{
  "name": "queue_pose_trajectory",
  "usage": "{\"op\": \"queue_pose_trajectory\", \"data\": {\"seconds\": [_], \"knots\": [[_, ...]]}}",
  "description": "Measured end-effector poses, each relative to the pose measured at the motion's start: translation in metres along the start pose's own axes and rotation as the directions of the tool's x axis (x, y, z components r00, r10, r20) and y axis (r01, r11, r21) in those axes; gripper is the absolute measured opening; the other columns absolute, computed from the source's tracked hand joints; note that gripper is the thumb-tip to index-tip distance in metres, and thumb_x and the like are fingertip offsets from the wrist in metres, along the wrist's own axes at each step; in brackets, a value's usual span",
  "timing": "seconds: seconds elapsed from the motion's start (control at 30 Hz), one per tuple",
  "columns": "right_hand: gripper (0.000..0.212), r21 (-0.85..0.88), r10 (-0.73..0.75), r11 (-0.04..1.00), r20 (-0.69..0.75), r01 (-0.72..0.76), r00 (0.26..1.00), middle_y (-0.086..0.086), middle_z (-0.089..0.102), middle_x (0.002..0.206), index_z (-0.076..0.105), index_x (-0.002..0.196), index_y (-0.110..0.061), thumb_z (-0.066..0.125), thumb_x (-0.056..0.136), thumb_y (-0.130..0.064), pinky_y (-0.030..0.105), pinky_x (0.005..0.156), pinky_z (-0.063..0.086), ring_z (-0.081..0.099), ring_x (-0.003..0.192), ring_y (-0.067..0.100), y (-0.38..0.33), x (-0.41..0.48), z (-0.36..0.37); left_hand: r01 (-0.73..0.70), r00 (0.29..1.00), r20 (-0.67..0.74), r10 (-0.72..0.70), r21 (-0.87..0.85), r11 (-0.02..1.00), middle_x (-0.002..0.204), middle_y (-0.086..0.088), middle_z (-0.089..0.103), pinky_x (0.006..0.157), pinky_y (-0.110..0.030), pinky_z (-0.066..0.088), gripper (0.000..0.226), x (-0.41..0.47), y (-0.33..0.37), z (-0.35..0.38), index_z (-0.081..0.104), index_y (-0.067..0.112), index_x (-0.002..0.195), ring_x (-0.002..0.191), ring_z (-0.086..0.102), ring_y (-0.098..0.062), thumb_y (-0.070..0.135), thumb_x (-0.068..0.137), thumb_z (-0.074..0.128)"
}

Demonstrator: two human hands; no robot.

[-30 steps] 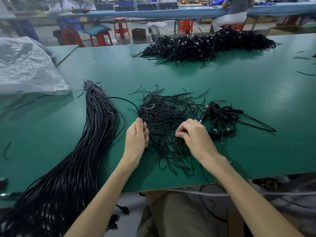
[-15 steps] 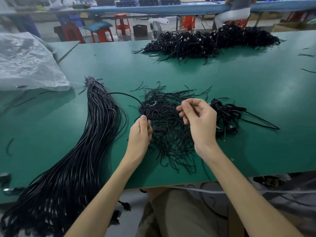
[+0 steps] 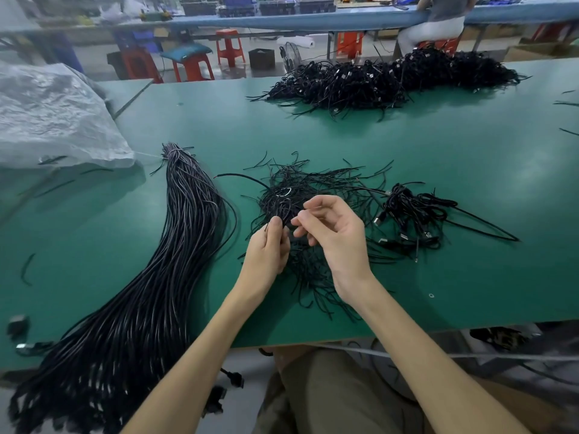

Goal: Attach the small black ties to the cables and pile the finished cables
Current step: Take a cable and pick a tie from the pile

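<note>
1 thin strand is pinched in the left hand, just over the ties; right hand is curled beside it, grip can't be told. Best cinched snug before it's tossed on the pile.

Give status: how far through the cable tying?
Done: a small pile of tied cables right of the loose ties; the far heap looks finished too. In hand: left hand pinches a black strand, right hand beside it. Left: the thick cable bundle, plainly large.
</note>
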State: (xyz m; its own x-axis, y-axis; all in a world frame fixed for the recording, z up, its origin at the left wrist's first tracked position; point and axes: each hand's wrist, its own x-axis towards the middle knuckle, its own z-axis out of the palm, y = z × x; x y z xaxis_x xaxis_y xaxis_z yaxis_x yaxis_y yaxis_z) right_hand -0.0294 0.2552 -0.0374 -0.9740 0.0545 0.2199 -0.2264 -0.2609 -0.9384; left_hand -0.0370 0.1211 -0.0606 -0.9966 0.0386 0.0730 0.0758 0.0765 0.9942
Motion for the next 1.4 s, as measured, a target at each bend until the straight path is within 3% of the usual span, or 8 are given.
{"op": "queue_pose_trajectory", "data": {"seconds": [0.13,0.3,0.53,0.7,0.9,1.03,1.2,1.4], "knots": [[0.015,0.105,-0.033,0.994,-0.018,0.035,0.999,0.013,0.077,0.095,0.068,0.107,-0.016,0.071,0.093,-0.011,0.025,0.065,0.050,0.072,0.081,0.023,-0.004,0.001,-0.006,0.027,1.000,-0.003,-0.027,-0.029,0.999,0.060,0.008,0.026,0.042,-0.022,0.019,0.041,0.001,0.000,0.000,0.037,0.018,0.076,0.049,0.019,-0.011,0.035,0.113,0.030],[0.014,-0.096,0.002,0.995,0.031,0.001,1.000,0.009,0.077,0.090,0.068,0.105,-0.011,0.072,0.093,-0.007,0.019,0.063,0.050,0.073,0.076,0.021,0.005,-0.004,-0.005,-0.005,0.999,0.034,0.007,-0.053,0.999,0.058,0.010,0.027,0.042,-0.021,0.019,0.042,-0.002,0.001,0.000,0.045,0.009,0.086,0.047,0.020,-0.009,0.037,0.113,0.031],[0.012,-0.166,0.015,0.986,0.011,-0.013,1.000,0.009,0.076,0.085,0.066,0.100,-0.011,0.072,0.092,-0.005,0.014,0.062,0.049,0.073,0.072,0.021,0.014,-0.007,-0.007,-0.006,0.998,0.066,0.009,-0.038,0.999,0.055,0.014,0.034,0.042,-0.020,0.020,0.062,-0.003,0.000,-0.001,0.045,-0.012,0.084,0.047,0.022,-0.008,0.042,0.112,0.029],[0.014,-0.201,0.009,0.980,0.047,0.000,0.999,0.007,0.075,0.083,0.065,0.102,-0.012,0.073,0.092,-0.007,0.016,0.064,0.050,0.073,0.072,0.022,0.014,-0.009,-0.012,-0.009,0.999,0.041,0.010,-0.043,0.999,0.058,0.008,0.035,0.042,-0.019,0.022,0.046,-0.003,0.001,0.000,0.041,0.009,0.079,0.047,0.023,-0.008,0.039,0.112,0.033],[0.030,-0.187,0.128,0.976,0.098,-0.108,0.987,0.004,0.077,0.092,0.059,0.116,-0.013,0.076,0.092,-0.017,0.023,0.065,0.051,0.074,0.082,0.020,0.010,-0.010,-0.022,0.012,0.999,0.033,-0.009,-0.078,0.997,0.057,0.008,0.034,0.042,-0.019,0.020,0.049,-0.003,0.000,-0.002,0.041,0.023,0.065,0.047,0.022,-0.009,0.036,0.112,0.037],[0.051,-0.066,0.248,0.968,0.152,-0.241,0.957,0.002,0.071,0.114,0.061,0.129,-0.020,0.079,0.084,-0.035,0.034,0.077,0.051,0.066,0.093,0.018,0.005,-0.002,-0.026,0.044,0.997,0.062,-0.036,-0.115,0.992,0.055,0.009,0.025,0.040,-0.019,0.017,0.049,-0.002,-0.001,-0.004,0.039,0.024,0.063,0.045,0.016,-0.009,0.038,0.110,0.038],[0.057,-0.124,0.231,0.971,0.264,-0.205,0.936,-0.005,0.055,0.143,0.062,0.134,-0.039,0.081,0.080,-0.045,0.040,0.108,0.048,0.057,0.126,0.016,-0.003,0.015,-0.009,0.030,0.994,0.109,-0.019,-0.101,0.994,0.055,0.007,0.022,0.041,-0.018,0.016,0.045,-0.003,-0.001,-0.003,0.036,0.023,0.064,0.046,0.013,-0.012,0.042,0.105,0.040],[0.050,-0.216,0.278,0.951,0.292,-0.220,0.915,-0.005,0.065,0.133,0.063,0.133,-0.030,0.081,0.086,-0.029,0.047,0.115,0.041,0.057,0.127,0.025,-0.002,0.021,-0.008,0.007,0.996,0.093,0.005,-0.131,0.991,0.055,0.008,0.023,0.042,-0.018,0.016,0.039,-0.005,0.000,-0.005,0.035,0.023,0.062,0.047,0.014,-0.012,0.037,0.098,0.041]]}}
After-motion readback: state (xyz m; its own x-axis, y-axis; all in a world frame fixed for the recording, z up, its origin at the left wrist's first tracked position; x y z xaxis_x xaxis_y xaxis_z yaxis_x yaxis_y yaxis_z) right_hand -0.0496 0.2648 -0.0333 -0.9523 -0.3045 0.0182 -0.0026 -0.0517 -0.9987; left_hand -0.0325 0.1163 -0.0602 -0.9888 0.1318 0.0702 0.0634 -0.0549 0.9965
